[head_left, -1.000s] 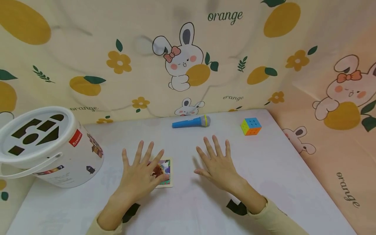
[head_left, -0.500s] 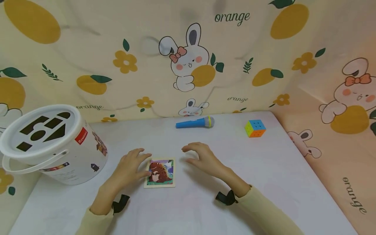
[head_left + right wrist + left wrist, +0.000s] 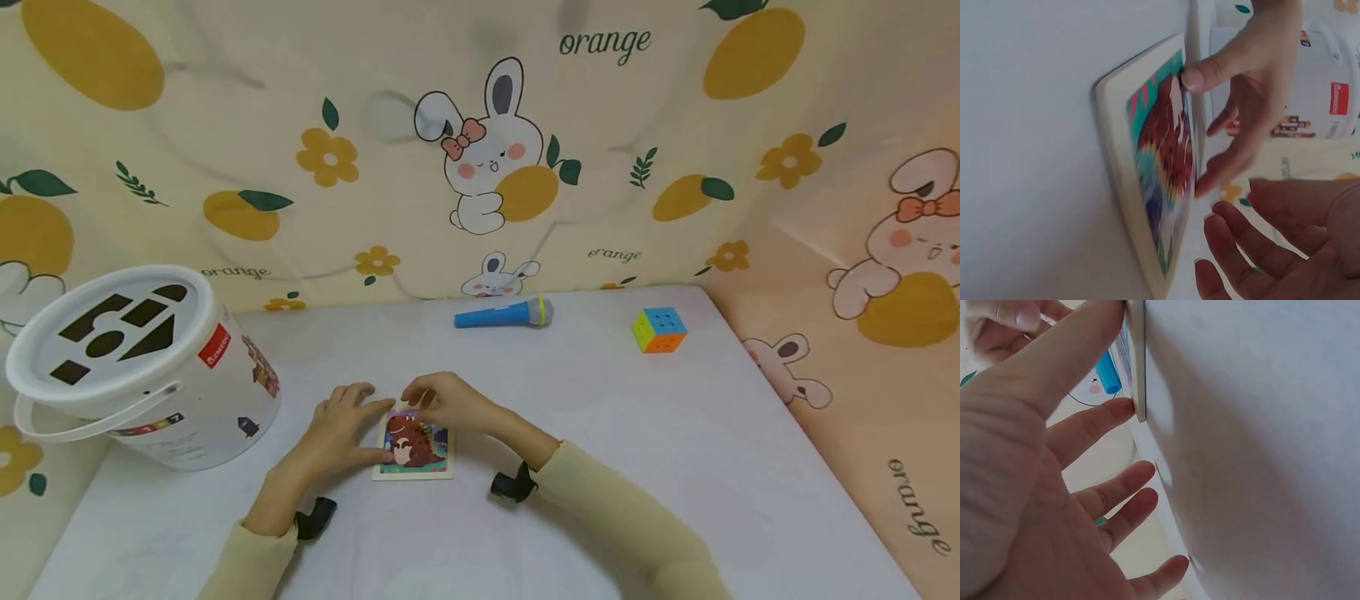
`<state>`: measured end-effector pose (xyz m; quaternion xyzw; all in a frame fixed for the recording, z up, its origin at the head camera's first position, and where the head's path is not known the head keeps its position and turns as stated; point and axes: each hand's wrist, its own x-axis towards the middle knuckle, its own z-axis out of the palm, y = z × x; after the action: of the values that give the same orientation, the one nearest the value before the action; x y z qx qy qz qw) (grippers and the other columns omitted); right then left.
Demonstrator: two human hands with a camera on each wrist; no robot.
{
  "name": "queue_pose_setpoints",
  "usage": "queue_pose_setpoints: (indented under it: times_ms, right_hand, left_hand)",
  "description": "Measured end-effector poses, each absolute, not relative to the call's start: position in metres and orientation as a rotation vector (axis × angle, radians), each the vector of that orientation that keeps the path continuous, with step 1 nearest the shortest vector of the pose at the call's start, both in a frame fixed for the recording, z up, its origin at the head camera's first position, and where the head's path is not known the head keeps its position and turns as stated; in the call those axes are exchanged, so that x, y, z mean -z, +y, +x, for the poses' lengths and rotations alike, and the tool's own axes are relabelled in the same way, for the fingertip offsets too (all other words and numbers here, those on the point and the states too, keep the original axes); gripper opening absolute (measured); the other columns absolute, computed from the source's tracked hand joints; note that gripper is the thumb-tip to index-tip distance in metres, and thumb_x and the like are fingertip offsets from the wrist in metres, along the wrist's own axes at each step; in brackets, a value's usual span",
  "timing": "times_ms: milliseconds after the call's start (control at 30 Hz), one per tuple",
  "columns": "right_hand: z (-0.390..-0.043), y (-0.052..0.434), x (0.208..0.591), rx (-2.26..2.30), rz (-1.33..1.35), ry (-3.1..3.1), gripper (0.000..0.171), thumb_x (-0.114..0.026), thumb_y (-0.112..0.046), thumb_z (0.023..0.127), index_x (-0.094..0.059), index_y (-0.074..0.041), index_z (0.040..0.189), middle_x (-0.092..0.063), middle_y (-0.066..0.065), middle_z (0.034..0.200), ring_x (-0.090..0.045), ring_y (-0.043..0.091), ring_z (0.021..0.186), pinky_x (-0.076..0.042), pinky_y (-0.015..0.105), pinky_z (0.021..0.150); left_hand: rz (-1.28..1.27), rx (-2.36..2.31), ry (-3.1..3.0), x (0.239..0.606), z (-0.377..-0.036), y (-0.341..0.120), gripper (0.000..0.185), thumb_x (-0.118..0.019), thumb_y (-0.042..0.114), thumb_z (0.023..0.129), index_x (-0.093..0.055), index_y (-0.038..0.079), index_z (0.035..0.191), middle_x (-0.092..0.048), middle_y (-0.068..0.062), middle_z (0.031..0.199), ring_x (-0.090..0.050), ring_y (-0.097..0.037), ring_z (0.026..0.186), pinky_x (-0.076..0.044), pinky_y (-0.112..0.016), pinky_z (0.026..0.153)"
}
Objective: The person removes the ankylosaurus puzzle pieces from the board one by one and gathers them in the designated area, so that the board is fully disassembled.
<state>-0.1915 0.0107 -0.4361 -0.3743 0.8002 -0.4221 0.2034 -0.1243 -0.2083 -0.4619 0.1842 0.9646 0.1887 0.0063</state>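
A square dinosaur picture puzzle (image 3: 415,450) in a pale wooden frame lies flat on the white table. My left hand (image 3: 336,435) is at its left side, thumb tip on the picture's edge and index fingertip near the far left corner. In the left wrist view, the other fingers of that hand (image 3: 1022,487) are spread beside the frame. Over the puzzle's far edge is my right hand (image 3: 456,405), its fingers loosely bent. The right wrist view shows the fingers of this hand (image 3: 1272,244) above the picture, with nothing visible between them.
A white lidded bucket (image 3: 172,367) with shape-cut holes stands at the left. Toward the back lie a blue toy microphone (image 3: 498,315) and, farther right, a colourful puzzle cube (image 3: 660,330). A printed cloth (image 3: 337,67) rises behind the table.
Both hands, raised with fingers spread a second ago, have lowered to the puzzle. The right hand has moved left over its far edge, and the left thumb now touches it. The view has shifted slightly.
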Motion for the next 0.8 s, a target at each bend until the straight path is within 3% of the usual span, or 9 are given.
queue_pose_setpoints:
  times_ms: [267, 467, 800]
  right_hand:
    - [-0.189, -0.007, 0.440, 1.216, -0.946, 2.242, 0.026, -0.056, 0.008, 0.086, -0.063, 0.001, 0.111, -0.067, 0.013, 0.105, -0.064, 0.021, 0.093, -0.050, 0.019, 0.071]
    - [-0.186, -0.011, 0.443, 1.198, -0.896, 2.282, 0.023, -0.057, 0.004, 0.088, -0.064, 0.000, 0.109, -0.069, 0.012, 0.104, -0.065, 0.016, 0.091, -0.051, 0.018, 0.066]
    - [-0.182, -0.017, 0.443, 1.118, -0.886, 2.379, 0.021, -0.056, -0.002, 0.090, -0.066, -0.003, 0.108, -0.071, 0.004, 0.097, -0.061, 0.006, 0.077, -0.048, 0.018, 0.062]
  left_hand:
    - [0.582, -0.601, 3.021, 0.465, -0.127, -0.209, 0.078, -0.078, 0.056, 0.065, -0.057, 0.018, 0.130, -0.042, -0.017, 0.136, -0.036, -0.037, 0.122, -0.032, -0.064, 0.091]
    - [0.582, -0.596, 3.033, 0.467, -0.128, -0.210, 0.077, -0.079, 0.055, 0.064, -0.058, 0.018, 0.128, -0.042, -0.016, 0.135, -0.036, -0.036, 0.122, -0.032, -0.063, 0.090]
    - [0.577, -0.611, 3.030, 0.467, -0.127, -0.212, 0.075, -0.079, 0.054, 0.065, -0.058, 0.019, 0.127, -0.041, -0.018, 0.136, -0.036, -0.038, 0.122, -0.031, -0.064, 0.091]
